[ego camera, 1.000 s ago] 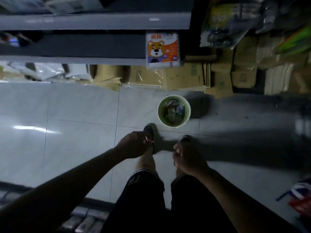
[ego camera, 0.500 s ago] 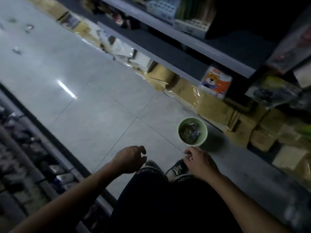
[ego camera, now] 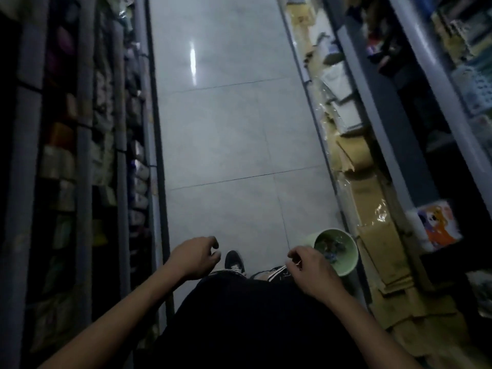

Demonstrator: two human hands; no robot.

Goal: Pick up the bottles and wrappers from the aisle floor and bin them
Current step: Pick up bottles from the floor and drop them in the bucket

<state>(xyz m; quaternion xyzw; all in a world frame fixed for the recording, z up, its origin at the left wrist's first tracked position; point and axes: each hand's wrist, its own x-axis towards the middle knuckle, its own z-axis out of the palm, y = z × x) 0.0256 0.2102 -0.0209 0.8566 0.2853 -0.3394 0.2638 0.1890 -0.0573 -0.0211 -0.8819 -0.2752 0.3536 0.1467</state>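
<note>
A pale green bin (ego camera: 348,265) stands on the aisle floor at the lower right, against the right shelf base. Crumpled wrappers and bottles (ego camera: 331,247) lie inside it. My right hand (ego camera: 310,270) hovers just left of the bin, fingers loosely curled and empty. My left hand (ego camera: 195,258) hangs above my left shoe, fingers curled and apart, holding nothing. The grey tiled floor (ego camera: 226,129) ahead shows no litter in this dim view.
Stocked shelves (ego camera: 87,155) line the left side. Flattened cardboard (ego camera: 372,198) and a shelf unit (ego camera: 415,129) line the right, with a cartoon-printed pack (ego camera: 436,225) near the bin. My shoes (ego camera: 235,262) stand between my hands.
The view has swung left from facing the shelf and bin to looking down the aisle. The bin now sits at my right. Both hands stay empty, spread slightly wider.
</note>
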